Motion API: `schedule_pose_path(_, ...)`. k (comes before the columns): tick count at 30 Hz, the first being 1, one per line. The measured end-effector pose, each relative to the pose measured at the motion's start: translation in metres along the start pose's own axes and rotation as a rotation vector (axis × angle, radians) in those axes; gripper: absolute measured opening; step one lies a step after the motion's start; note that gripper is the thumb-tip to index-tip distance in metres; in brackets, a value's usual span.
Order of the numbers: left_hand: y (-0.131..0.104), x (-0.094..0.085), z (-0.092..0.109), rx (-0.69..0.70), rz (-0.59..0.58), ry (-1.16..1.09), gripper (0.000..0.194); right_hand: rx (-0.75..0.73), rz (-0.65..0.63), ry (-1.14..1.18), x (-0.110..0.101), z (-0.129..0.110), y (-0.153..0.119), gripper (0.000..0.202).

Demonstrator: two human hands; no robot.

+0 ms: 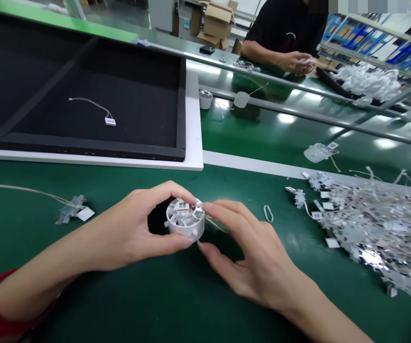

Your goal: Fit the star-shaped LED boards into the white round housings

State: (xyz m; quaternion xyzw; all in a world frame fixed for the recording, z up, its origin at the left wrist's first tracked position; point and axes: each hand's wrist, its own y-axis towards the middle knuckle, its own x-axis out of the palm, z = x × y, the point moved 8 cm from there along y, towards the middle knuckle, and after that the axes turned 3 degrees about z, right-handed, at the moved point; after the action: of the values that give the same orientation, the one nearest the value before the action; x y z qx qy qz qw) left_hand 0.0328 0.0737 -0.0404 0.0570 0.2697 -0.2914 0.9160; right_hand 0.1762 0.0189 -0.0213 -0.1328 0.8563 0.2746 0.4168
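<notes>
White plastic cup is facing open-side-up between your hands, its long axis lying level. Your left hand is gripping it from nine o'clock; your right hand is curling at three, any pinch unclear.

Assembly workshop, green workbench, heaped parts

No lettering is legible, the white label seemingly too small.
</notes>
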Motion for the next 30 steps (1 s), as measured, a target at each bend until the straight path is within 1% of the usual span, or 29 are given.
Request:
schedule_pose_path(4, -0.002, 0.001, 0.001, -0.065, -0.038, -0.082, 0.038, -0.117, 0.067, -0.027, -0.005, -0.007, 0.0, 0.039)
schedule_pose_path(7, -0.006, 0.002, -0.001, -0.107, -0.067, -0.102, 0.04, -0.158, 0.104, -0.037, -0.006, -0.008, 0.001, 0.035)
schedule_pose_path(13, -0.006, 0.007, -0.001, -0.033, -0.118, -0.104, 0.041, -0.198, 0.152, -0.06, -0.01, -0.008, 0.002, 0.028)
schedule_pose_path(16, -0.005, 0.008, -0.004, -0.025, -0.11, -0.103, 0.05, -0.208, 0.192, -0.126, -0.014, -0.009, 0.001, 0.025)
schedule_pose_path(18, -0.006, 0.003, -0.006, 0.004, -0.054, -0.086, 0.058, -0.203, 0.211, -0.214, -0.017, -0.008, 0.001, 0.024)
schedule_pose_path(20, -0.006, -0.004, -0.007, 0.048, 0.041, -0.049, 0.06, -0.194, 0.225, -0.295, -0.021, -0.006, 0.001, 0.023)
schedule_pose_path(24, -0.007, -0.018, -0.007, 0.134, 0.226, -0.007, 0.044, -0.181, 0.262, -0.463, -0.039, 0.006, 0.005, 0.024)
schedule_pose_path(27, -0.009, -0.024, 0.002, 0.213, 0.328, -0.028, 0.031, -0.281, 0.289, -0.701, -0.062, 0.006, 0.015, 0.031)
schedule_pose_path(29, -0.014, -0.027, 0.012, 0.299, 0.39, -0.04, 0.026, -0.341, 0.329, -0.85, -0.084, 0.005, 0.028, 0.038)
schedule_pose_path(30, -0.017, -0.028, 0.017, 0.346, 0.413, -0.041, 0.025, -0.326, 0.358, -0.893, -0.098, 0.008, 0.037, 0.04)
